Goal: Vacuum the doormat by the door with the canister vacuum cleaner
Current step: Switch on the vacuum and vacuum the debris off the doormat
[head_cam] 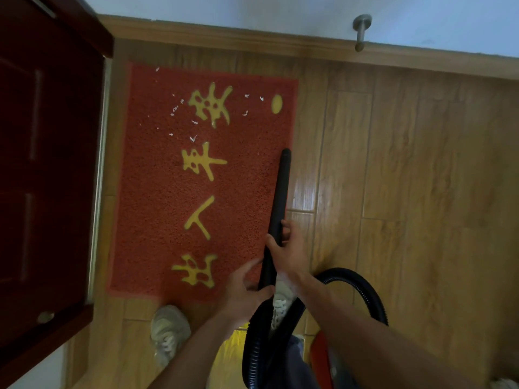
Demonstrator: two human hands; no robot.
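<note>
**Black tube held over the red doormat**

Head view: A red doormat [157,209] lies flat on the wooden floor [407,164], right beside the dark red door [47,164] on the left. It has big yellow signs on it. Little white scraps [193,138] are spread over the far part of the doormat, near the top yellow sign.

The right hand [289,254] holds the long black tube [280,197] about halfway up. Its grip is curled round the tube, with the thumb on the left side and the fingers wrapped round the right side. The left hand [247,293] is lower down, at the near end of the tube. Its grip pinches that end between thumb and fingers.

The tube points away from the person. Its tip is over the right edge of the doormat, near the second yellow sign. I cannot tell if the tip touches the doormat.

A black ribbed hose [365,290] loops from the near end of the tube, round to the right and down. A red part of the vacuum cleaner [320,357] shows at the bottom, under the right arm.

A pale shoe [168,332] stands on the floor just before the near edge of the doormat. Far off, a metal door stopper [362,32] sticks out of the white wall above the wooden baseboard [252,40].
</note>
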